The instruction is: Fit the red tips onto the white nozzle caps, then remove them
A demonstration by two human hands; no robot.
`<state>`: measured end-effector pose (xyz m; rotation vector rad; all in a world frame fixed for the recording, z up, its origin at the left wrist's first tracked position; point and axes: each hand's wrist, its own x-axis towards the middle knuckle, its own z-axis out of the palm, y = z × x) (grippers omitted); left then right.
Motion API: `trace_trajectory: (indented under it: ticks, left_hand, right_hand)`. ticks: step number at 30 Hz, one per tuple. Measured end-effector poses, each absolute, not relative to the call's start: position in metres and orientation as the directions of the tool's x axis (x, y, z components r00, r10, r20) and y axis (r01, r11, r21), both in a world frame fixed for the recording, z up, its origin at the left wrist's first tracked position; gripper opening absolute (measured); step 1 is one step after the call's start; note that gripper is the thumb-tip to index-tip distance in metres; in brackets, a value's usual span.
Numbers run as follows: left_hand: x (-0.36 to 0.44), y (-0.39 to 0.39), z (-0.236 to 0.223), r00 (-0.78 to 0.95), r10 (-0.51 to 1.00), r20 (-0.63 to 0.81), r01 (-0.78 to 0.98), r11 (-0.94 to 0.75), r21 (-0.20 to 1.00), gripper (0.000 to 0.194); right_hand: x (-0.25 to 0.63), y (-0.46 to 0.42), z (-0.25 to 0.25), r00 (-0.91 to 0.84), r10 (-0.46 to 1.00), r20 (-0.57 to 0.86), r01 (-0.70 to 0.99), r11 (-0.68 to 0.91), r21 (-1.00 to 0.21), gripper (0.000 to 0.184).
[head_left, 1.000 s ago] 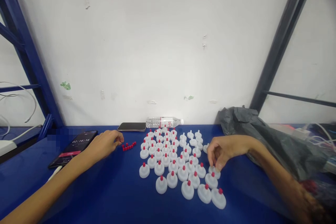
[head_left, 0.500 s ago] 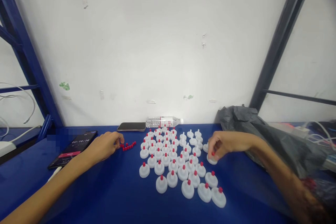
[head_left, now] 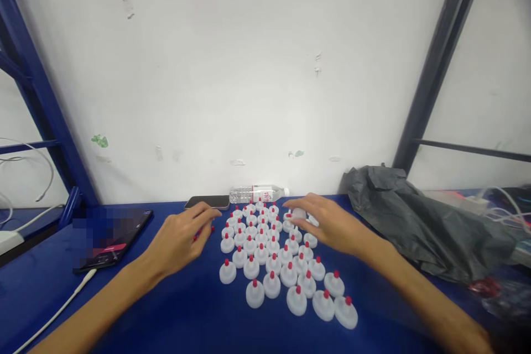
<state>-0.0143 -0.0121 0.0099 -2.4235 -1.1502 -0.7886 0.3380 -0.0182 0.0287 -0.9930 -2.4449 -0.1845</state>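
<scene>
Many white plastic nozzle lids (head_left: 255, 293) stand on the blue table, most with small red caps on their spouts. My right hand (head_left: 327, 224) is closed around a white nozzle lid (head_left: 298, 213), tilted so its red tip points left, above the rear right of the group. Left of the lids, my left hand (head_left: 178, 240) hovers with thumb and fingers apart. Loose red caps (head_left: 213, 228) lie beneath and beside its fingers, partly hidden by them. Nothing shows in that hand.
A clear plastic bottle (head_left: 259, 194) lies against the wall beside a dark phone (head_left: 207, 202). Another phone (head_left: 120, 240) with a white cable (head_left: 58, 310) lies at left. A dark grey plastic bag (head_left: 423, 227) covers the right side. Metal frame posts (head_left: 431, 66) stand at both sides.
My right hand has moved left and back from the right edge of the lids, carrying a nozzle lid. My left hand has shifted right and its fingers have spread above the red caps.
</scene>
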Motion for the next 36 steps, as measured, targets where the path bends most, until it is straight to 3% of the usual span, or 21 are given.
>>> trace_trajectory:
  ticks: [4, 7, 12, 15, 18, 20, 24, 28, 31, 34, 36]
  left_hand:
    - [0.005, -0.027, 0.004, 0.630, 0.399, 0.666, 0.695, -0.672, -0.255, 0.027]
    - [0.022, -0.040, 0.001, 0.703, 0.274, 0.656, 0.613, -0.700, -0.365, 0.031]
    - [0.038, -0.055, -0.007, 0.800, 0.196, 0.567, 0.488, -0.762, -0.425, 0.030]
    - [0.037, -0.056, -0.009, 0.844, 0.190, 0.501, 0.441, -0.779, -0.446, 0.040]
    - [0.036, -0.054, -0.008, 0.861, 0.239, 0.450, 0.432, -0.811, -0.395, 0.042]
    - [0.038, -0.053, -0.007, 0.856, 0.266, 0.444, 0.435, -0.834, -0.339, 0.033]
    - [0.045, -0.055, -0.007, 0.774, 0.350, 0.528, 0.478, -0.870, -0.123, 0.016]
    - [0.033, -0.052, 0.003, 0.607, 0.571, 0.553, 0.599, -0.786, 0.155, 0.029]
    - [0.008, -0.035, 0.019, 0.320, 0.755, 0.573, 0.796, -0.541, 0.269, 0.039]
    - [-0.020, -0.012, 0.029, 0.137, 0.864, 0.485, 0.959, -0.238, 0.152, 0.038]
    - [-0.034, 0.001, 0.029, 0.081, 0.908, 0.411, 0.985, -0.135, 0.104, 0.036]
  right_hand:
    - [0.311, -0.035, 0.024, -0.670, 0.539, 0.510, 0.621, 0.784, -0.013, 0.049]
    - [0.295, -0.046, 0.022, -0.701, 0.457, 0.547, 0.502, 0.862, -0.076, 0.053]
    - [0.280, -0.063, 0.020, -0.726, 0.425, 0.541, 0.376, 0.903, -0.205, 0.055]
    - [0.278, -0.067, 0.020, -0.724, 0.451, 0.522, 0.359, 0.892, -0.274, 0.055]
    - [0.277, -0.064, 0.019, -0.729, 0.443, 0.522, 0.346, 0.896, -0.278, 0.058]
    - [0.275, -0.061, 0.018, -0.732, 0.410, 0.544, 0.356, 0.911, -0.208, 0.058]
    - [0.270, -0.057, 0.016, -0.738, 0.292, 0.608, 0.403, 0.914, 0.050, 0.050]
    - [0.292, -0.042, 0.018, -0.740, 0.227, 0.633, 0.487, 0.830, 0.272, 0.034]
    - [0.332, -0.018, 0.025, -0.579, 0.433, 0.691, 0.702, 0.695, 0.153, 0.020]
    - [0.374, 0.006, 0.030, -0.326, 0.671, 0.666, 0.892, 0.451, -0.017, 0.020]
    - [0.394, 0.018, 0.028, -0.203, 0.773, 0.601, 0.940, 0.325, -0.101, 0.021]
